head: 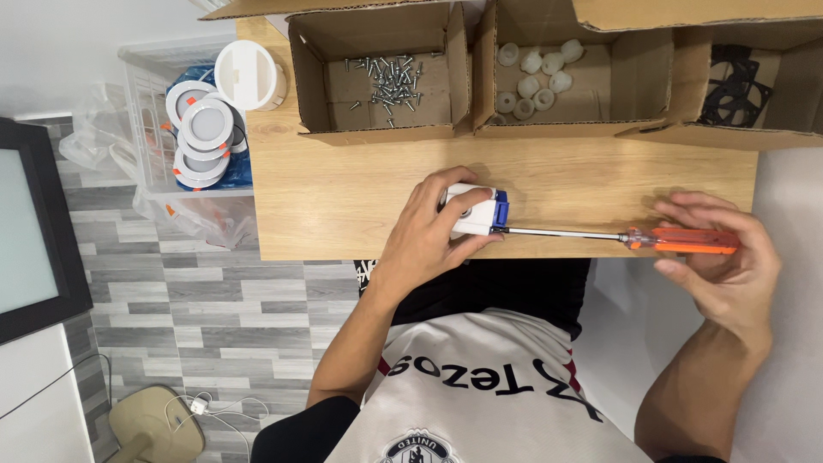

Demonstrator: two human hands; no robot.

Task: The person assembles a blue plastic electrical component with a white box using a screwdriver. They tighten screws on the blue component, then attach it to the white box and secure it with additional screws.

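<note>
My left hand grips a small white box-shaped part with a blue end, held against the wooden table near its front edge. My right hand holds a screwdriver by its orange handle. The long metal shaft lies level and its tip meets the blue end of the white part.
Three open cardboard boxes stand along the table's far side: one with screws, one with white plastic pieces, one with black parts. A white round fitting sits at the table's left corner. A clear bin of round white lamps stands left.
</note>
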